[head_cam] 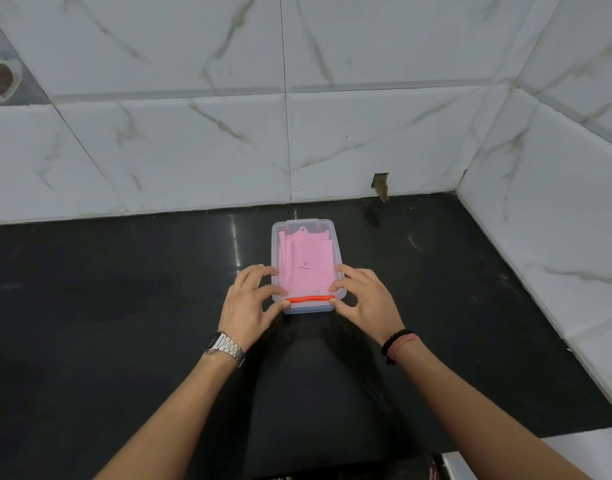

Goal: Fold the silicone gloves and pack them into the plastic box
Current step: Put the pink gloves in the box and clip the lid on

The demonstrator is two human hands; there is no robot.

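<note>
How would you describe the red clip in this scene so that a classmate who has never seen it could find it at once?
Start at the black glossy countertop below the white marble-patterned wall tiles. At its middle stands a clear plastic box holding pink silicone gloves. The narrow red clip runs across the box's near end, between the left hand and right hand, the only red part.

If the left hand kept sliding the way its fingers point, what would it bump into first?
The left hand points right, at the plastic box. Its fingertips already seem to touch the box's near corner by the red latch.
</note>
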